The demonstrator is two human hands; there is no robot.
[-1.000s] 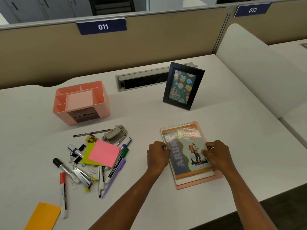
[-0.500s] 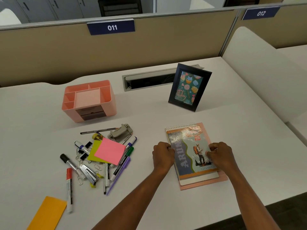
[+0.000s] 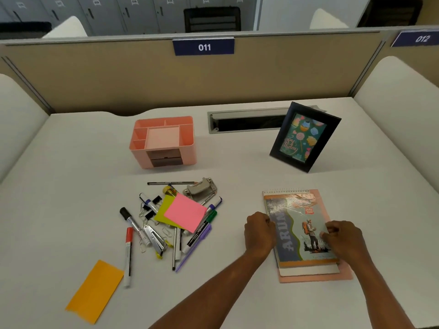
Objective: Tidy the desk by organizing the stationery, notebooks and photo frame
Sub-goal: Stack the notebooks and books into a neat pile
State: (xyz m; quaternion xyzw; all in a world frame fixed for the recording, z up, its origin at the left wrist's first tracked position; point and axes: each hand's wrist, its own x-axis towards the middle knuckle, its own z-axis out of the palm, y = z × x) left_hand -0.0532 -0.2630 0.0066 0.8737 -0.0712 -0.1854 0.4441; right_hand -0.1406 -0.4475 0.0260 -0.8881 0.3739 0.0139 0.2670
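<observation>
A spiral notebook (image 3: 297,224) with a hiker on its cover lies on top of a pink notebook (image 3: 316,279) at the desk's front right. My left hand (image 3: 260,231) grips the stack's left edge with curled fingers. My right hand (image 3: 344,238) grips its right edge, with the fingertips on the cover. A black photo frame (image 3: 305,136) stands upright behind the notebooks. A pink desk organizer (image 3: 164,141) stands at the back centre, its compartments empty. In front of it lies a loose pile of stationery (image 3: 180,219): markers, pens, binder clips, a stapler and sticky notes.
A grey hole punch (image 3: 202,188) sits at the pile's far edge. An orange paper slip (image 3: 95,290) lies near the front left edge. A cable slot (image 3: 244,121) is set into the desk at the back. A beige partition (image 3: 213,79) and white side dividers enclose the desk.
Both hands stay at the notebook's two sides, hardly moved. The head view has turned left, so the desk items sit further right in the frame.
</observation>
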